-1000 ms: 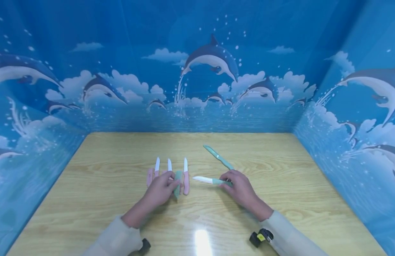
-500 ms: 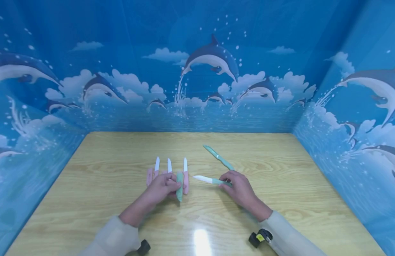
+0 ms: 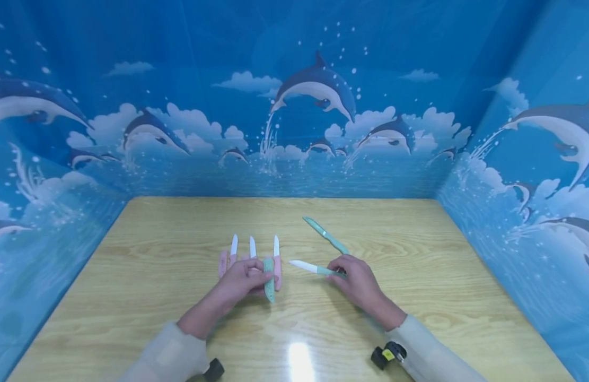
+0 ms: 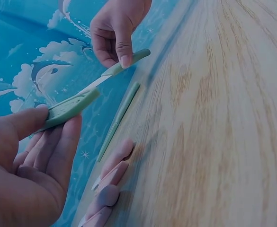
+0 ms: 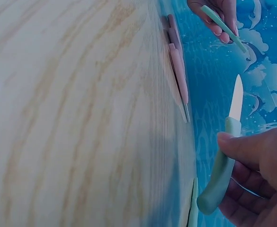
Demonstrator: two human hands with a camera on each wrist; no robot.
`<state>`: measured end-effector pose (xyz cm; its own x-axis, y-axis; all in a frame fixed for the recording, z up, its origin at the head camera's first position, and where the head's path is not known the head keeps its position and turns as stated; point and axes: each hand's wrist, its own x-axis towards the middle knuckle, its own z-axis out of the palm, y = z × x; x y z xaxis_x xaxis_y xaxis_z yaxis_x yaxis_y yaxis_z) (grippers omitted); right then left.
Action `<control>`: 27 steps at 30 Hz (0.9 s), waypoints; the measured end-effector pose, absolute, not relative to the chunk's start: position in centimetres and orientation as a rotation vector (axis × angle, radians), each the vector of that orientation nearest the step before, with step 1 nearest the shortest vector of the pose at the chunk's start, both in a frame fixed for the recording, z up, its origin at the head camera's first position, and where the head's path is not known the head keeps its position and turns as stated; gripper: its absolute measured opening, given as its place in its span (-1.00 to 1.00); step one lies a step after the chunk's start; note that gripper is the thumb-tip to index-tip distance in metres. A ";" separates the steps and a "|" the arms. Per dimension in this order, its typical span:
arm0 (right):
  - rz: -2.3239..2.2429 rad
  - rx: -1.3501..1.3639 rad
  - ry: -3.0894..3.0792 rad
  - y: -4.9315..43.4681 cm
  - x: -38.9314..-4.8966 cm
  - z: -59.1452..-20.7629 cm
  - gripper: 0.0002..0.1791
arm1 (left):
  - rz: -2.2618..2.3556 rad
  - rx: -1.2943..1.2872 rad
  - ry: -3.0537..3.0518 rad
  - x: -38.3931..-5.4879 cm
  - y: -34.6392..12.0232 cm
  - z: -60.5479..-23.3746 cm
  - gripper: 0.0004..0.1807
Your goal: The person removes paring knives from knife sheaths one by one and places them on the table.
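Swung rightward at its near end since a second ago, the green blade sheath (image 3: 269, 289) is pinched in the left grip (image 3: 239, 278) above the surface (image 3: 409, 239). The right grip (image 3: 357, 277) pinches a green-handled paring knife (image 3: 318, 269), likely light, stiff and smooth, best held by its handle (image 5: 218, 177).

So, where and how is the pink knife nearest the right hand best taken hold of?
Probably by the pink handle, pinched across its narrow width, coming from the person's right. The bare white blade points away from the person and the handle toward them, while the left hand, holding the green cover, crowds the other side.
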<state>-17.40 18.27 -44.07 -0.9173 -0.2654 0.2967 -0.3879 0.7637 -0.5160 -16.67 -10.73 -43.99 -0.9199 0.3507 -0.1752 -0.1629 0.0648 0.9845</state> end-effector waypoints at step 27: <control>1.002 0.594 -2.747 18.3 -17.3 -43.8 -0.71 | 1.852 0.204 1.956 -16.5 -10.5 -43.9 -0.68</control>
<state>-17.28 18.28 -43.83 -0.9089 -0.3112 0.2776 -0.4168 0.6970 -0.5835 -16.53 -10.48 -43.91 -0.8937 0.3963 -0.2102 -0.1882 0.0941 0.9776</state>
